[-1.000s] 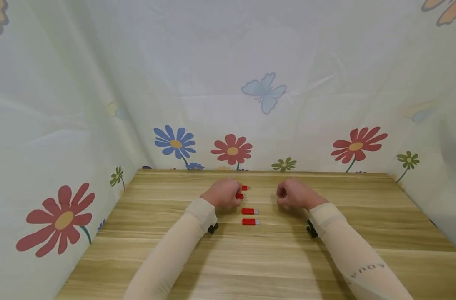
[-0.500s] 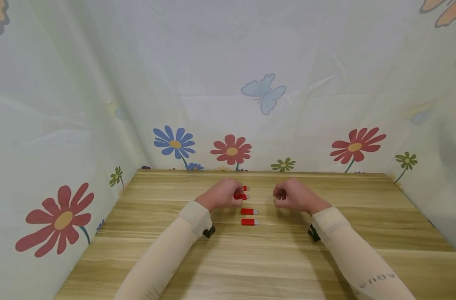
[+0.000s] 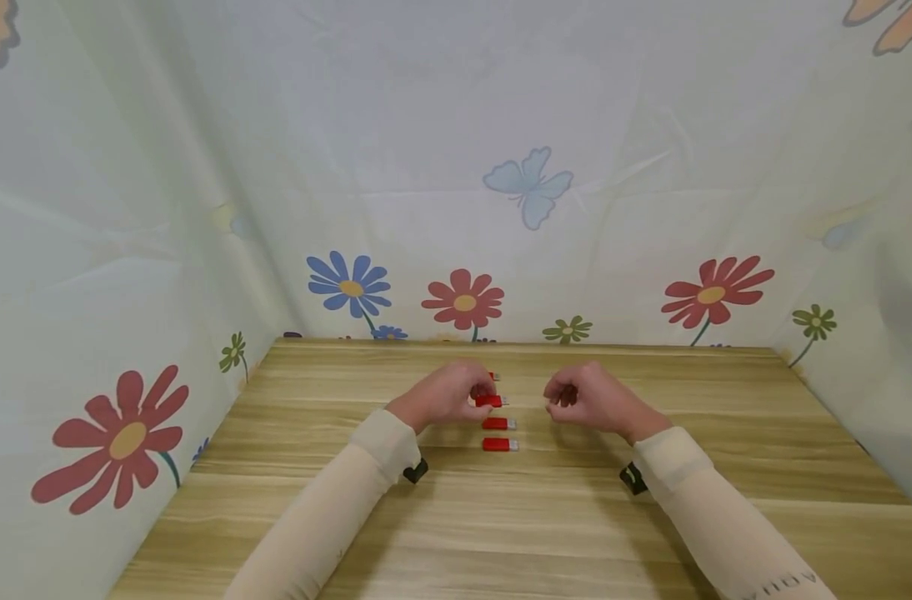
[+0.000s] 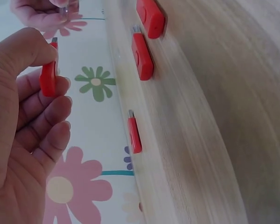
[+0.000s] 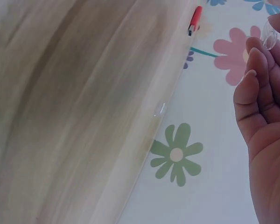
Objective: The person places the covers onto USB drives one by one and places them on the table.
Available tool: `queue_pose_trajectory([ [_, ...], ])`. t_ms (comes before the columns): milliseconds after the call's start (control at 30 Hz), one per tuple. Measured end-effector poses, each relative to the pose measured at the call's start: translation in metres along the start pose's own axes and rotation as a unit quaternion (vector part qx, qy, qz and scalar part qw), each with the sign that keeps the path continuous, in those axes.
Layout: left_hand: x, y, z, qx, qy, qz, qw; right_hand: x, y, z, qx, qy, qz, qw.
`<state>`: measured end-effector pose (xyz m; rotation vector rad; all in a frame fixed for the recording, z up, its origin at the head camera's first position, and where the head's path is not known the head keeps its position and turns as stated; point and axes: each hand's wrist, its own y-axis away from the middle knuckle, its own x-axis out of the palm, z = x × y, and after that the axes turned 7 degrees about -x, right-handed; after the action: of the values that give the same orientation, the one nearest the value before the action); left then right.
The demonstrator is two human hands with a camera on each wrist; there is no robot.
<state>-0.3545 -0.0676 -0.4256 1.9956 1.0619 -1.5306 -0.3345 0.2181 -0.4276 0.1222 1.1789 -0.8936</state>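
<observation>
A red USB stick (image 4: pixel 48 77) is pinched between the thumb and index finger of my left hand (image 3: pixel 456 393), its metal plug pointing toward the right hand. Across a small gap, my right hand (image 3: pixel 591 400) pinches a small clear cap (image 5: pixel 269 35) between thumb and fingertips. Two more red sticks lie nearer to me on the wooden table: one USB stick (image 3: pixel 499 423) just below the left fingertips and another USB stick (image 3: pixel 500 445) in front of it. Behind the left hand lies a further USB stick (image 3: pixel 494 377), partly hidden by the fingers.
On the wooden table (image 3: pixel 456 533), a small clear piece (image 5: pixel 159 109) lies near the back edge in the right wrist view. A white curtain (image 3: pixel 426 108) with printed flowers and a butterfly surrounds the back and sides.
The left hand has shifted right and slightly nearer to me with the USB stick, more of which now shows. The right hand has come slightly left, so the gap between the hands is smaller.
</observation>
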Motion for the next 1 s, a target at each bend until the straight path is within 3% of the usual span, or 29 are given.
queue_pose_trajectory([
  [367,-0.002,0.011,-0.013,0.029,0.007,-0.01,0.9995,0.0,0.009,0.014,-0.031,-0.019,-0.04,0.9985],
  [667,-0.001,0.017,-0.019,0.065,0.015,-0.025,0.9975,0.004,0.014,0.017,-0.069,-0.07,-0.082,0.9918],
  [833,-0.003,0.02,-0.025,0.091,0.022,-0.034,0.995,0.007,0.015,0.024,-0.069,-0.091,-0.089,0.9895],
  [1000,-0.003,0.022,-0.029,0.097,0.034,-0.031,0.9942,0.006,0.016,0.04,-0.075,-0.109,-0.09,0.9871],
])
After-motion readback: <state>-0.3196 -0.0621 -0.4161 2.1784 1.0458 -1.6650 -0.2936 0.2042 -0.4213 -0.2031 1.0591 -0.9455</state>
